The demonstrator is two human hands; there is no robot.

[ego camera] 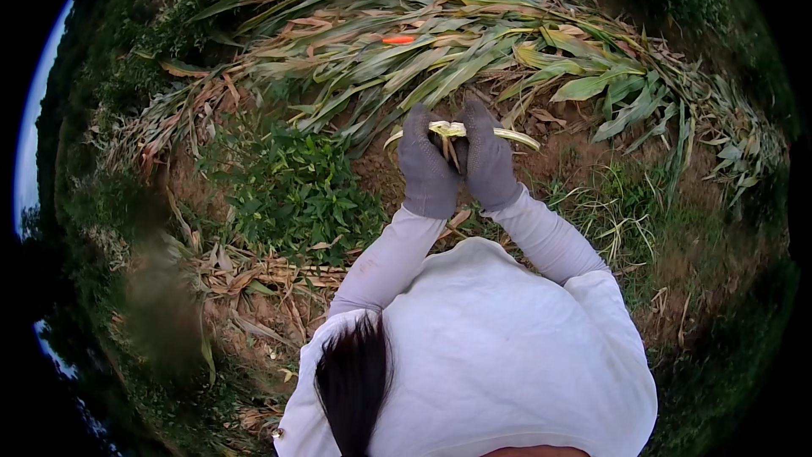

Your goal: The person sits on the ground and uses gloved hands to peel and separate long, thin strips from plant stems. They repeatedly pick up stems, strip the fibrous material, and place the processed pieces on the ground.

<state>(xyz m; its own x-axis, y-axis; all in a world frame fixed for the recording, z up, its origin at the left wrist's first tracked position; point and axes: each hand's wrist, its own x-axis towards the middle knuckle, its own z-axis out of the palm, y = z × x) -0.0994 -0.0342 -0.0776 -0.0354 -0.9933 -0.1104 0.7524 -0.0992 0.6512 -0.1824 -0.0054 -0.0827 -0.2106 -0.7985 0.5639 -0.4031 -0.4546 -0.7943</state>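
Observation:
Both my hands wear grey gloves and meet in front of my chest. My left hand [430,165] and my right hand [487,162] grip a pale yellow-green husk [448,129], which looks like peeled-back corn husk. Its strips arch outward past the backs of both gloves. Dry brownish strands hang between the palms. Whatever else lies inside the hands is hidden by the gloves. Beyond them, cut corn stalks with long leaves [438,70] lie across the ground, and a small orange object [398,40] rests on these leaves.
A leafy green plant [298,193] grows left of my hands. Dry corn stalks and husks [279,273] lie at the lower left. Grass [625,209] grows on the right. Brown soil [577,152] shows between the plants.

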